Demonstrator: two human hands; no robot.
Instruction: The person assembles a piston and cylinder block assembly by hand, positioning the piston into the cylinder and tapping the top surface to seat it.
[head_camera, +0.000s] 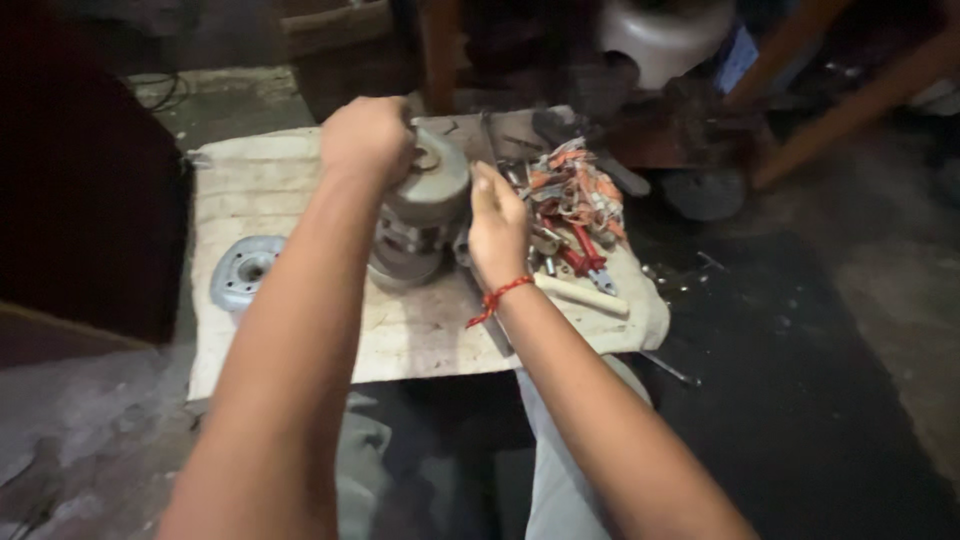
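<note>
While both hands clasp the motor, tools lie beside.

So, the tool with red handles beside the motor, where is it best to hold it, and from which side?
Probably by the red-handled tool's handle end, which points toward the cloth's near right edge. Come from the right: its far end lies in the heap of parts, and the right hand and motor block the left.

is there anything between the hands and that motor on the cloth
Nothing visible. The left hand is already closed over the top of the grey motor, and the right hand sits against its right side. The tool pile lies further right.
</note>
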